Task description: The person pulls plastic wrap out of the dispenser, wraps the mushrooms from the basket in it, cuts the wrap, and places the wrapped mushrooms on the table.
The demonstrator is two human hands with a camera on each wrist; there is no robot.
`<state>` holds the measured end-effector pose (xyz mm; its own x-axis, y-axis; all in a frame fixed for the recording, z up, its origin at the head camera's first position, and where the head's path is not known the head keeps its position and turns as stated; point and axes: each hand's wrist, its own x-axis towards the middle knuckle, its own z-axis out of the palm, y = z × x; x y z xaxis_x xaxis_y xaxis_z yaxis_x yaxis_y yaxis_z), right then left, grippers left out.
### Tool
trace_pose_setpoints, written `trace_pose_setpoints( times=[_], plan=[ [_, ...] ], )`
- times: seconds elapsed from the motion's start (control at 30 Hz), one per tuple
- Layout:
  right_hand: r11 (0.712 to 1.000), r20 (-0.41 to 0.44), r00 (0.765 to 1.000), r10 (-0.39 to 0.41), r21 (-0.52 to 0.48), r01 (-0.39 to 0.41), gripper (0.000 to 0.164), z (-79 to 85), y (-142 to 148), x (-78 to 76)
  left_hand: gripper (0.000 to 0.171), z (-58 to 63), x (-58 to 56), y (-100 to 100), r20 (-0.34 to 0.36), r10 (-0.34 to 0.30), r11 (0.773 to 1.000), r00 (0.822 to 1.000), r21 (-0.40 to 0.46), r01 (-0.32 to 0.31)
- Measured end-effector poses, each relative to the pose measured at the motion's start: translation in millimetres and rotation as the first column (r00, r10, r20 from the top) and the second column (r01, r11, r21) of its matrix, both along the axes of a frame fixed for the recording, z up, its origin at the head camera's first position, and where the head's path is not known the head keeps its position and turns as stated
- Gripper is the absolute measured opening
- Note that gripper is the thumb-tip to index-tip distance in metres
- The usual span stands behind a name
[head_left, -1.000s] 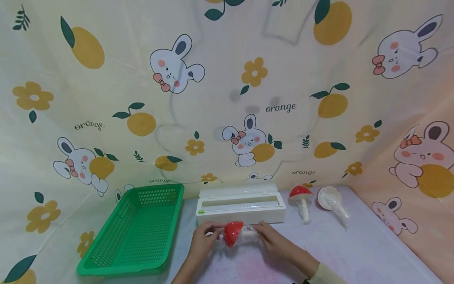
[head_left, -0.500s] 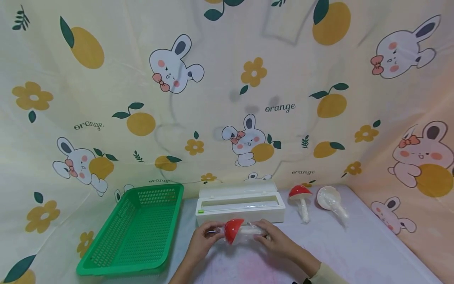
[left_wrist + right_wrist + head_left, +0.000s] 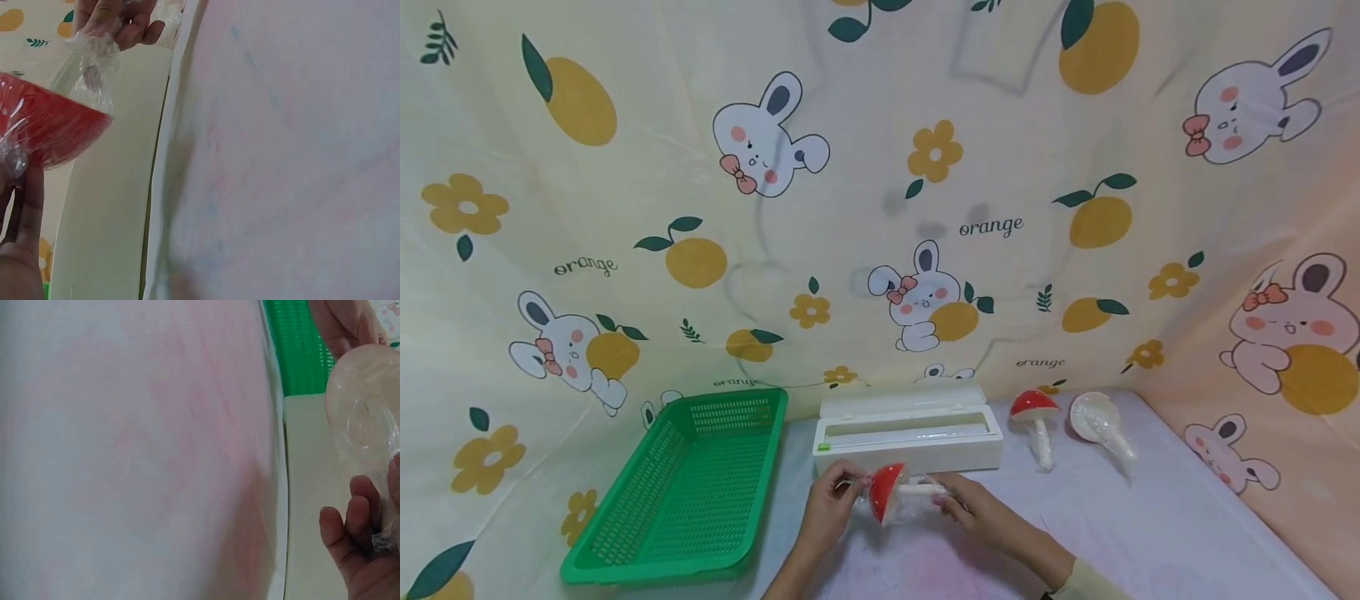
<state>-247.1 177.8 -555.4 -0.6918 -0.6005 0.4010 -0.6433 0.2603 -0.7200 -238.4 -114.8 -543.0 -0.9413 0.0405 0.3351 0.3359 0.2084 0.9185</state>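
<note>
A toy mushroom (image 3: pixel 887 493) with a red cap and white stem, wrapped in clear plastic film, lies sideways between the two hands. My left hand (image 3: pixel 829 504) pinches the film at the top of the cap, seen at the lower left of the left wrist view. The right hand (image 3: pixel 976 507) holds the stem end, its fingers curled around the wrapped stem in the right wrist view. That view shows the cap's pale underside (image 3: pixel 365 406) under wrinkled film. Right behind the hands stands a long white film dispenser box (image 3: pixel 910 457) with its lid up.
A green plastic basket (image 3: pixel 748 533) stands on the left of the pale tablecloth (image 3: pixel 1150 542). At the back right lie two more wrapped mushrooms, one red-capped mushroom (image 3: pixel 1035 404) and one with its pale underside (image 3: pixel 1093 412) showing. A printed curtain (image 3: pixel 850 208) hangs behind.
The mushroom has turned between the hands, so its pale underside shows more and the cap sits slightly further left. The right hand's fingers have shifted along the stem.
</note>
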Motion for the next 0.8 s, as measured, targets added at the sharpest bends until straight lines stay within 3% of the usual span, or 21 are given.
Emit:
trace_pose_setpoints(
  times=[0.13,0.3,0.43,0.57,0.67,0.8],
  plan=[
    [1.0,0.0,1.0,-0.007,0.001,0.007,0.032,1.5,-2,1.6,0.017,1.6,1.2,2,0.001,0.049,0.998,0.999,-0.032,-0.049],
    [0.997,0.122,0.99,-0.073,0.032,0.07,0.042,6.0,-5,7.0,0.02,4.2,2.5,3,-0.022,0.094,0.995,0.995,-0.016,-0.095],
    [0.994,0.188,0.976,-0.107,-0.008,0.11,0.046,8.9,-10,10.5,0.017,6.6,2.6,5,-0.041,0.112,0.993,0.993,0.036,-0.11],
    [0.988,0.128,0.983,-0.135,-0.06,0.143,0.047,7.8,-14,11.4,0.013,9.0,3.2,6,-0.065,0.094,0.995,0.993,0.05,-0.091],
    [0.982,0.048,0.986,-0.158,-0.092,0.162,0.04,5.7,-15,10.4,0.016,10.5,3.9,6,-0.079,0.04,0.998,0.996,0.049,-0.036],
    [0.982,0.012,0.989,-0.145,-0.124,0.145,0.028,3.3,-15,8.1,0.021,11.4,4.4,4,-0.068,-0.012,0.999,0.998,0.036,0.015]
  ],
)
